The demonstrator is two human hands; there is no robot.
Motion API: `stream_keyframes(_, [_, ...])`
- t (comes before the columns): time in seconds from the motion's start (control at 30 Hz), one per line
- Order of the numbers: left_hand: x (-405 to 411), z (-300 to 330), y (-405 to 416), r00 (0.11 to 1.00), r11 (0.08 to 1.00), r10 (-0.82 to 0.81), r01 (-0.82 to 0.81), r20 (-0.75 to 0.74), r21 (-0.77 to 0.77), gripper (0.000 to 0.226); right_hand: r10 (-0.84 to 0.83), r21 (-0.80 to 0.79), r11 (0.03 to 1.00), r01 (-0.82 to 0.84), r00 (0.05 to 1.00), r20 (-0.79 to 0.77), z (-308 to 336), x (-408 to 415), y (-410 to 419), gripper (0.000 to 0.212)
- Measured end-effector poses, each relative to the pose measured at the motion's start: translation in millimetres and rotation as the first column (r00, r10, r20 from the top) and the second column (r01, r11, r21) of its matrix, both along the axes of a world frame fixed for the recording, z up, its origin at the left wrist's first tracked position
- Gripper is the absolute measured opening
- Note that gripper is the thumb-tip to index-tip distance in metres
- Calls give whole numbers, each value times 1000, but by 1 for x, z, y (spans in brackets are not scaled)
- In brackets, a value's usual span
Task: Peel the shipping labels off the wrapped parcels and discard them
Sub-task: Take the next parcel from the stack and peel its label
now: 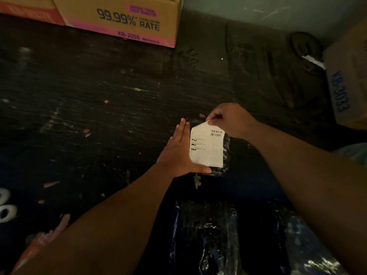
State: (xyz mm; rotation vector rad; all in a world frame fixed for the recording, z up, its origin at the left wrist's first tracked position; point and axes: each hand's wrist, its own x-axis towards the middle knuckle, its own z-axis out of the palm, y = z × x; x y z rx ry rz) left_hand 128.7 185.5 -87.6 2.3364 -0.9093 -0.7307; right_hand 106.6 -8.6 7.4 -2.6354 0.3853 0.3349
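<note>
White label (pixel 206 148) corner pinched by right hand (pixel 230 118); flat left hand (pixel 178 149) steadies parcel (pixel 225 155).

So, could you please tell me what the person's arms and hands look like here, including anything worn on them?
Both arms are bare along all that shows, with no sleeves in view. The left hand and the right hand wear no gloves, and no watch, bracelet or ring is visible on wrists or fingers. The light is dim, so finer marks cannot be made out.

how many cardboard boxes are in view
3. One printed "99.99% RATE" box at top centre, an orange-printed box beside it in the top left corner, and one marked "KB-3033" at the right edge. All are cropped; more may lie out of frame.
</note>
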Motion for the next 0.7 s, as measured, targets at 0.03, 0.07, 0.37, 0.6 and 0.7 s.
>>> stream_keyframes(0.03, [0,0,0,1000,1000,1,-1,-2,-1,164,-6,-10,1000,6,1000,5,0,-1,1,13])
stream_keyframes(0.07, [0,2,0,1000,1000,-3,3,-5,-3,163,-19,-18,1000,19,1000,4,0,-2,3,14])
stream_keyframes(0.37, [-1,0,10,999,999,-38,37,-19,-35,156,-66,-54,997,63,996,-57,9,-16,17,22])
stream_keyframes(0.6, [1,3,8,999,999,-45,45,14,-16,156,-9,-57,998,8,1000,-10,40,-23,16,16])
stream_keyframes(0.7, [2,2,7,998,999,-45,44,33,18,157,-16,-46,999,17,999,30,48,-33,16,14])
